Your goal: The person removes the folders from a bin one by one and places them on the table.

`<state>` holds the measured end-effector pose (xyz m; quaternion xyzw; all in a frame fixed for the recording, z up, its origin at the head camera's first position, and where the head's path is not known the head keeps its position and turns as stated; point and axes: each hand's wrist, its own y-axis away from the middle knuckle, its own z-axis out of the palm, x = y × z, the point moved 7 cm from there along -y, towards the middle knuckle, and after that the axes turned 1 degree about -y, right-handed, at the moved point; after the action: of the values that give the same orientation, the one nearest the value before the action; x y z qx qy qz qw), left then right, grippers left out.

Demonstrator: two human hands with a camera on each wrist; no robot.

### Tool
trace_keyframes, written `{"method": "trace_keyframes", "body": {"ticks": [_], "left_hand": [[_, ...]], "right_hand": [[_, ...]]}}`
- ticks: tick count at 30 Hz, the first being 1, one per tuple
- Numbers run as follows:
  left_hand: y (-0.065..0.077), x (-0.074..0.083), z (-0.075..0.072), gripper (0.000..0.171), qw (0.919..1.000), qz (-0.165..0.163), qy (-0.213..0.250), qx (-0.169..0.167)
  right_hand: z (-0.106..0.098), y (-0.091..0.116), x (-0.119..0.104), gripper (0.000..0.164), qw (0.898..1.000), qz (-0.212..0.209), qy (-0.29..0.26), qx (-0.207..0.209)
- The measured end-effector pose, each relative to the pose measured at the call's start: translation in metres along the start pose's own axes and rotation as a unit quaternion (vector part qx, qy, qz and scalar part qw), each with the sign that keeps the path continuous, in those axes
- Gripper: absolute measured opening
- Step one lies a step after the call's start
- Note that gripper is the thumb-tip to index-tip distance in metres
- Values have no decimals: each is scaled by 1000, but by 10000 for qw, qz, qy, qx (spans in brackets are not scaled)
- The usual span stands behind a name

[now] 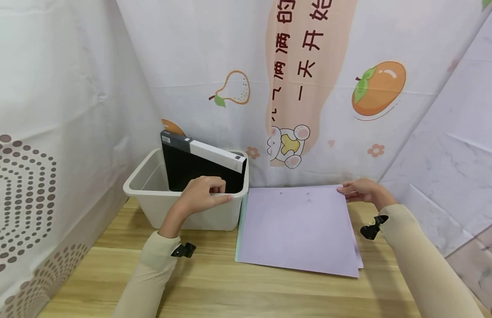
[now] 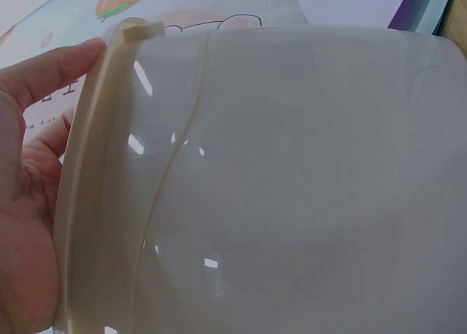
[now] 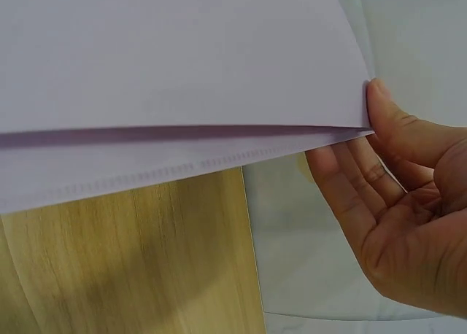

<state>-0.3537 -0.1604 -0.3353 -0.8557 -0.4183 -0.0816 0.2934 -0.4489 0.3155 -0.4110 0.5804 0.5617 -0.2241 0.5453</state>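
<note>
My left hand (image 1: pixel 202 194) grips the front rim of a white plastic bin (image 1: pixel 214 216). In the left wrist view the bin's smooth wall (image 2: pixel 292 152) fills most of the picture, with the hand (image 2: pixel 25 224) around its rim. A black binder (image 1: pixel 190 165) with a black and white spine leans inside the bin. Over to the right, my right hand (image 1: pixel 363 193) pinches the far right corner of a light purple folder (image 1: pixel 297 229). The right wrist view has that hand (image 3: pixel 408 239) with its thumb on the folder's top, its fingers below, and a gap along the folder's edge.
A pale green sheet or folder (image 1: pixel 240 243) peeks out under the purple folder's left side. The folder lies on a wood-grain table (image 1: pixel 214 282), beside the bin. A printed white curtain (image 1: pixel 214 44) hangs close behind, and more fabric encloses the left and right sides.
</note>
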Motion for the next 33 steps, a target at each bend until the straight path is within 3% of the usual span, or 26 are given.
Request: {"method": "trace_keyframes", "body": {"ticks": [3,10,17,25,31,33], "left_hand": [[0,0,1,35,10000,28,9,32],[-2,-2,5,36,10000,58,13,31],[-5,-1,7,38,10000,65,29,-23],[1,-2,-1,37,10000,13,-23,-1],[1,-1,-2,36,10000,-32,-31,-26],[1,-1,-1,36,10000,-44,1,-43]], "right_hand": [[0,-1,0,47,10000,41,-34,28],[3,-4,3,47,9998,109,-135,119],[2,-6,6,17,9976,152,-457,502],[10,-7,6,32,9959,147,-580,684],[11,-9,13,5,9937,114,-837,732],[10,-9,15,13,9946,73,-812,645]]}}
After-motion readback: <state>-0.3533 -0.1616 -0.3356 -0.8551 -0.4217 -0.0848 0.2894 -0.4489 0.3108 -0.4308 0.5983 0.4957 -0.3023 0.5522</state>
